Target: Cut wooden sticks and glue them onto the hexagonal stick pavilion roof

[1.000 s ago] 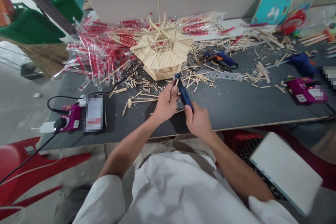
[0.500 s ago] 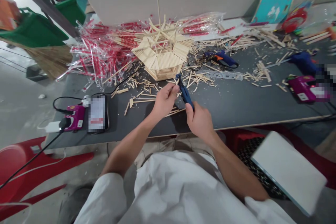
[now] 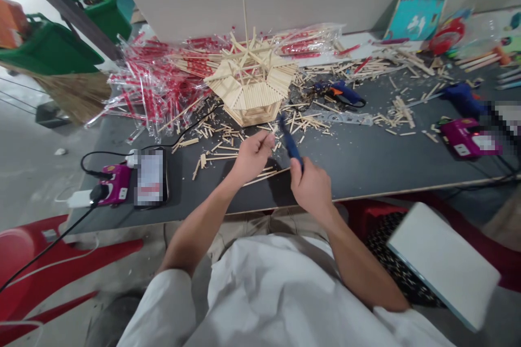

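Note:
My left hand (image 3: 254, 156) is closed in a pinch over the front of the table, around a small wooden stick that mostly hides behind the fingertips. Just to its right, my right hand (image 3: 311, 184) grips blue pliers (image 3: 291, 143), their head pointing up and away from me and smeared by motion. A gap separates the tool's tip from my left fingers. Beyond both hands stands a many-sided model house (image 3: 254, 95) built of wooden sticks, with a slatted roof and one thin stick rising from its top. Cut sticks (image 3: 222, 156) lie beside my left hand.
Red-and-clear plastic wrappers (image 3: 150, 87) pile up at the left back. A phone (image 3: 150, 179) and a purple power strip (image 3: 116, 184) lie at left. Glue guns (image 3: 345, 93) and another purple power strip (image 3: 470, 138) are at right. Stick scraps litter the grey table (image 3: 366, 157).
The blue pliers have come away from my left fingertips, tilting slightly to the right. My left hand has moved slightly left and stays pinched. The model stands where it was.

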Demonstrator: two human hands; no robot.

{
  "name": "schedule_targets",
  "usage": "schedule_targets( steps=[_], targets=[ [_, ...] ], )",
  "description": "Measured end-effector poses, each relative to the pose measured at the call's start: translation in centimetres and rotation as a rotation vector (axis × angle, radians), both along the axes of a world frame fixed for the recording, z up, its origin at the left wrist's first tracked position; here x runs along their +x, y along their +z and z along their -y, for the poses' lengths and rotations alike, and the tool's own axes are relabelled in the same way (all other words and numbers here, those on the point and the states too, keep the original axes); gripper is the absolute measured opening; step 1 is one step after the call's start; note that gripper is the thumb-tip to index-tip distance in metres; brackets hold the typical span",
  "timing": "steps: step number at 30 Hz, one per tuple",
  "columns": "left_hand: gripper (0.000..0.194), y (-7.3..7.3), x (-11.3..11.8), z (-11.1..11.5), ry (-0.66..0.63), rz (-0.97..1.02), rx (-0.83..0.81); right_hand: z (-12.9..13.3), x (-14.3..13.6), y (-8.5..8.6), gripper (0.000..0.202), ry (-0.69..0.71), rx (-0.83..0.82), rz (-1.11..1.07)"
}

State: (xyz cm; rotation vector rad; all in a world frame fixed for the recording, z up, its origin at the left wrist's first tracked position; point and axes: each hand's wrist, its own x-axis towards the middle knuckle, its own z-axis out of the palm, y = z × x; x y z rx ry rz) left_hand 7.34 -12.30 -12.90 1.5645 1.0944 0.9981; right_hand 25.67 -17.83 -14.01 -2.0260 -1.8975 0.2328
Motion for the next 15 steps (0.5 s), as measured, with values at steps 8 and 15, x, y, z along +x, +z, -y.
schedule_targets(
  steps=[8, 15],
  targets=[
    [0.047, 1.7, -1.0, 0.5, -0.235, 0.219, -0.176, -2.7, 8.5, 0.0, 0.059, -0.233, -0.006, 0.259],
    [0.049, 1.4, -1.0, 0.5, -0.235, 0.196, -0.136, -2.2, 10.7, -2.3, 0.068, -0.277, 0.081, 0.384]
  ],
)
